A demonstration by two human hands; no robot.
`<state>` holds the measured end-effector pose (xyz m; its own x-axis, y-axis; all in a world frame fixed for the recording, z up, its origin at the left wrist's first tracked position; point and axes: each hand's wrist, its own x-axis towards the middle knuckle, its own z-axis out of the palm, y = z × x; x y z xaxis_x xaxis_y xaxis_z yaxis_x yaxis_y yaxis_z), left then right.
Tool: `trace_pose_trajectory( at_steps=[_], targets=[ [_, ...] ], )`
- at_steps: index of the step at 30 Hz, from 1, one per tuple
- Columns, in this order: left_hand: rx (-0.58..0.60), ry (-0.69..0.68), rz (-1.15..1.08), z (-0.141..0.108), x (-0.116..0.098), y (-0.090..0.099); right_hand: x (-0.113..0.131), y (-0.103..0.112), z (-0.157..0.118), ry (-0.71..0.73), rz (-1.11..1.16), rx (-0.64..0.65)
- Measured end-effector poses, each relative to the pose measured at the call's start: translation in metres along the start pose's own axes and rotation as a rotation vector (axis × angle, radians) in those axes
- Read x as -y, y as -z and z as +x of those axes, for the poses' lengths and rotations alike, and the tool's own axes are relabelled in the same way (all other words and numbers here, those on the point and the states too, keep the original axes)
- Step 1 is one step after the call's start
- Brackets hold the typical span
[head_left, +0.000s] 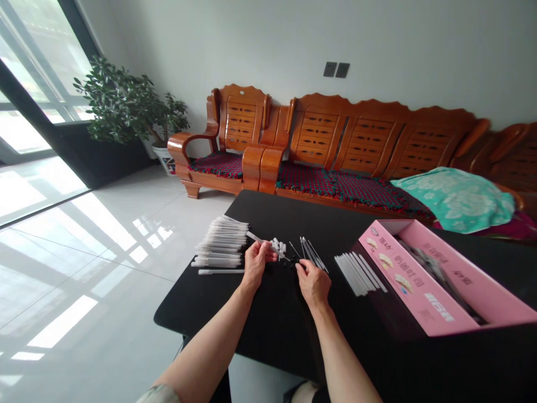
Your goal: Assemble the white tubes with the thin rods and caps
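We grip a white pen barrel (255,237) in our clenched left hand (255,261) over a black table (268,341), while our right hand (312,284) pinches something too small to tell. Stacked barrels (220,243), white caps (277,247) and thin refills (311,254) lie in separate piles, apparently sorted within reach.

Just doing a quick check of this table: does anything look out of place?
One white pen barrel lies alone on the black table, just in front of the stacked white pen barrels. It looks odd because it sits apart from the stack rather than on it.
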<state>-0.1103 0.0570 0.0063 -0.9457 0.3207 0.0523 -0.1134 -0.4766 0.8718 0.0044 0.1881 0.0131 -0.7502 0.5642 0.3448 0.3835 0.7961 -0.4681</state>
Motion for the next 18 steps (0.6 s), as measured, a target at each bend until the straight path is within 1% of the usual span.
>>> trace_pose_trajectory(
  at_steps=[3,5,7,9,12,14,16,18],
  targets=[
    [0.043,0.014,0.014,-0.003,-0.001,-0.002,0.002,-0.002,-0.003,0.156,0.146,-0.065],
    [0.084,0.028,0.03,-0.004,-0.003,-0.003,0.004,-0.004,-0.004,0.245,0.191,-0.049],
    [0.112,0.028,0.044,-0.005,-0.005,-0.005,0.003,-0.005,-0.004,0.284,0.178,-0.019],
    [0.081,-0.016,0.047,-0.005,-0.007,-0.005,-0.002,-0.004,-0.003,0.288,0.156,-0.022],
    [-0.065,-0.138,0.049,-0.004,-0.011,-0.003,-0.019,0.002,0.003,0.23,0.105,-0.102],
    [-0.132,-0.198,0.064,-0.002,-0.013,-0.001,-0.03,0.007,0.007,0.124,0.015,-0.166],
    [-0.144,-0.22,0.083,-0.002,-0.014,0.0,-0.037,0.012,0.01,0.005,-0.089,-0.187],
    [-0.122,-0.21,0.099,-0.002,-0.014,0.0,-0.04,0.014,0.011,-0.086,-0.164,-0.159]
  ],
)
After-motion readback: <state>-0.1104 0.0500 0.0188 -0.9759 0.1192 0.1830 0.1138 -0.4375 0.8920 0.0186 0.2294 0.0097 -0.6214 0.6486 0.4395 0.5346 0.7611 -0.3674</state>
